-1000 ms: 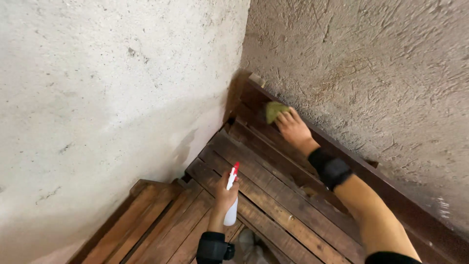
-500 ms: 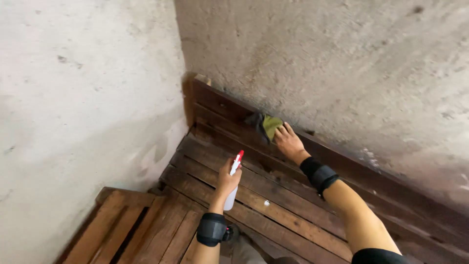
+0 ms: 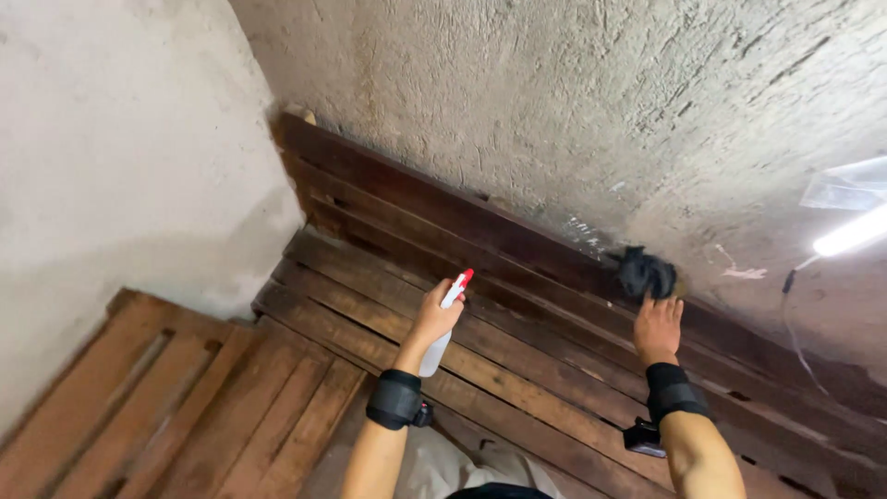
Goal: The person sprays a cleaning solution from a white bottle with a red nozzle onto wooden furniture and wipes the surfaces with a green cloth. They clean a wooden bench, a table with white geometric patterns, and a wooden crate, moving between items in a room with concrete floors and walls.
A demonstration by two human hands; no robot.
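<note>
My left hand grips a white spray bottle with a red nozzle, held upright over the dark slatted seat of a wooden bench. My right hand reaches up to the bench's backrest slat and presses a dark cloth against its top edge, close to the rough plaster wall. Both wrists wear black bands.
A lighter wooden bench section meets the dark one in the corner at the left. A pale wall rises on the left side. A bright strip of light and a thin cable sit on the wall at the right.
My right hand has slid the cloth rightward along the backrest, away from the corner. The view has swung right with it. The left hand still holds the bottle in much the same pose.
</note>
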